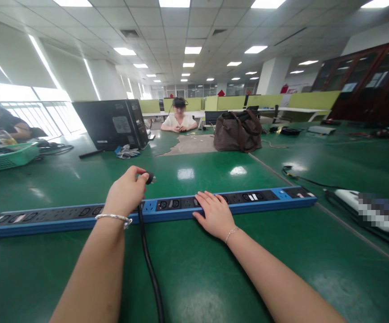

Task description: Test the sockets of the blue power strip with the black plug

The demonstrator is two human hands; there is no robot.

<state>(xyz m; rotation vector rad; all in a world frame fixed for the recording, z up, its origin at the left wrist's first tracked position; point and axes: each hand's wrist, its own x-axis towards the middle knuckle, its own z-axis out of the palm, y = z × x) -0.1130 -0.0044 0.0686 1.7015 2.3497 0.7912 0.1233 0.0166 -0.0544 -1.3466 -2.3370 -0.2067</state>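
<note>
A long blue and black power strip [176,204] lies across the green table, with rows of sockets facing up. My left hand [124,190] is closed on a black power plug [150,177], its metal prongs pointing right, above the far edge of the strip. From that hand a thick black cord [150,264] hangs down over the strip and runs toward me. My right hand [216,214] lies with fingers stretched out on top of the strip, right of its middle, covering a few sockets.
A black computer case [112,123], grey gloves [127,151] and a brown bag [238,130] stand farther back on the table. Left is a green basket [11,159]; right, a white device [365,204] with black cable. One person [179,121] sits opposite, another [6,121] at far left.
</note>
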